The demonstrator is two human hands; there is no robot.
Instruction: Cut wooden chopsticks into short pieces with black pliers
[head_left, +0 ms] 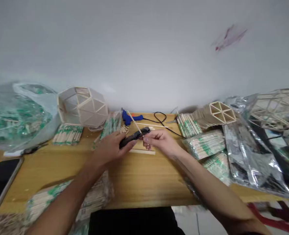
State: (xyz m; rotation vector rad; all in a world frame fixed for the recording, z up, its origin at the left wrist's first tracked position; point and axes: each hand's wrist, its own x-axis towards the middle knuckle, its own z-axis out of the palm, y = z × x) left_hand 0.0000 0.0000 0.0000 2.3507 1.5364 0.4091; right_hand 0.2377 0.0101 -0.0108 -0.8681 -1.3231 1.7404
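Observation:
My left hand [112,145] is wrapped round a black hand tool [134,136], which looks like a cutter, over the middle of the table. A thin wooden stick [134,121] stands slanted at the tool's tip. Just right of the tip, my right hand [160,140] pinches the lower end of this stick between thumb and fingers. Light wooden sticks [142,151] lie on the table just below the hands. Behind them are a blue glue gun [132,117] with a black cord and a small pile of short stick pieces [124,129].
A lattice stick frame [82,106] stands at the back left, beside a plastic bag [19,114]. Packed stick bundles [205,143] and hexagonal stick frames [222,112] are on the right. A phone [2,182] lies at the left edge of the wooden table [144,182].

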